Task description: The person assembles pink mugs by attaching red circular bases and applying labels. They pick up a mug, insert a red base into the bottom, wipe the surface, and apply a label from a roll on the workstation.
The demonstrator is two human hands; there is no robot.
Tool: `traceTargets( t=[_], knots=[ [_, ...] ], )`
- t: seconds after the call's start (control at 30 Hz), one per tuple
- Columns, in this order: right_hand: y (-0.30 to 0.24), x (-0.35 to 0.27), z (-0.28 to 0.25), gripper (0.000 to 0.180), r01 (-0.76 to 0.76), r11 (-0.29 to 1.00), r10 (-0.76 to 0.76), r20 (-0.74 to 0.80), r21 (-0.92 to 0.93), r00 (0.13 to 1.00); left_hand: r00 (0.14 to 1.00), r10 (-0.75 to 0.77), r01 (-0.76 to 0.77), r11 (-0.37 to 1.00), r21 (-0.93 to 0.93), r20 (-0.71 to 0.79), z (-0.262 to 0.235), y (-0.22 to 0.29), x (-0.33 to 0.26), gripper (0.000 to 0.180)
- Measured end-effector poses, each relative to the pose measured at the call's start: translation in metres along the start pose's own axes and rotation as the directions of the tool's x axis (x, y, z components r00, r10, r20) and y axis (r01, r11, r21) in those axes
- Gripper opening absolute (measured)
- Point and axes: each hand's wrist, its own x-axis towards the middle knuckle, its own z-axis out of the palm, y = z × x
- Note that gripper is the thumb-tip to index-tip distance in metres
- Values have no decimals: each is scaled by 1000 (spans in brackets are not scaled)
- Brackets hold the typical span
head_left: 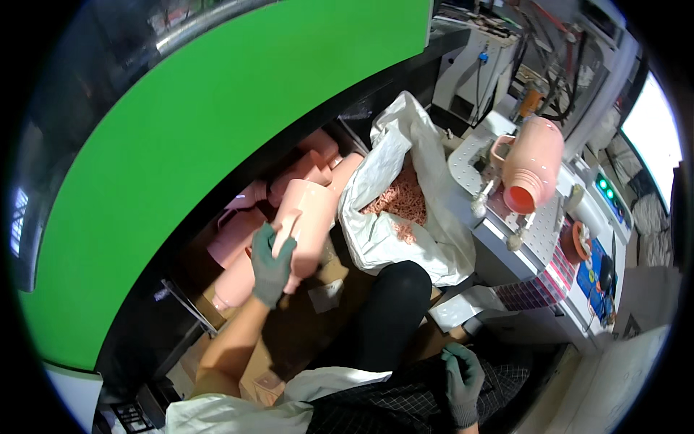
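Note:
A pink plastic jug (312, 210) with a side handle is in my left hand (275, 267), whose grey-green glove is closed around the handle. It is above other pink jugs (236, 235) that lie piled in a box beside the green machine. My right hand (463, 383), gloved alike, rests over my lap near the dark checked cloth. Its fingers are loosely bent, and nothing shows in them. Another pink jug (536, 155) lies tilted at the metal fixture on the right, its threaded mouth toward me.
A white sack (448, 217) holding pink plastic scraps (401, 199) stands between the jug pile and the perforated metal plate (538, 242). A large green panel (217, 101) curves along the left. A control box (611, 195) with green lights and a bright screen (654, 123) are at right.

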Motion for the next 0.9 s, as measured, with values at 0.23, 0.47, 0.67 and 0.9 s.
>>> traceTargets(
  t=[0.23, 0.47, 0.67, 0.9],
  knots=[
    [-31, 1, 67, 99, -131, 779, -37, 254, 613, 967, 934, -149, 304, 807, -507, 324, 16, 184, -98, 38],
    [28, -69, -9, 93, -750, 166, 309, 689, 640, 656, 335, 161, 363, 887, -285, 928, 98, 151, -150, 50],
    [27, -146, -47, 47, -673, 231, 611, 433, 703, 663, 185, 236, 162, 950, -266, 954, 155, 145, -194, 48],
    [-49, -76, -57, 25, 304, 825, -439, -200, -477, 876, 424, 206, 273, 899, -341, 882, 185, 132, -200, 47]
  ],
)
